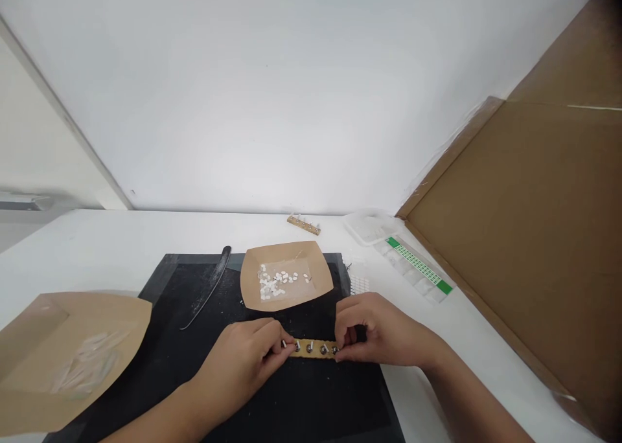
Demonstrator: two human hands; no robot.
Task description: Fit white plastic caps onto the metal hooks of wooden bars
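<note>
- The strip [317,353], tan and narrow, lies crosswise on the black mat [296,401], between my two hands; small metal pieces [310,348] sit in a row along it, with short white sticks [298,344] standing up or leaning among them.
- My left hand [247,352] has thumb and forefinger drawn narrow, pinching the strip's left end; whether they also grip one of the small pieces there, I cannot tell.
- My right hand [381,331] holds the right end between thumb and finger, the other fingers curled in; the exact contact at the tips is too small to make out.
- Just beyond the strip, a paper tray [251,287] rests on the mat with many white bits [272,286] scattered inside.
- Left of that tray, a dark curved tool [214,285] lies slantwise on the mat.
- At my far left, a bigger paper tray [26,346] holds thin clear pieces [87,368].
- Farther back on the white table [194,228], a second strip [304,225] lies near the wall [291,106].
- To its right are a clear plastic container [372,229] and a green-banded packet [420,265], beside the brown cardboard [525,236].
</note>
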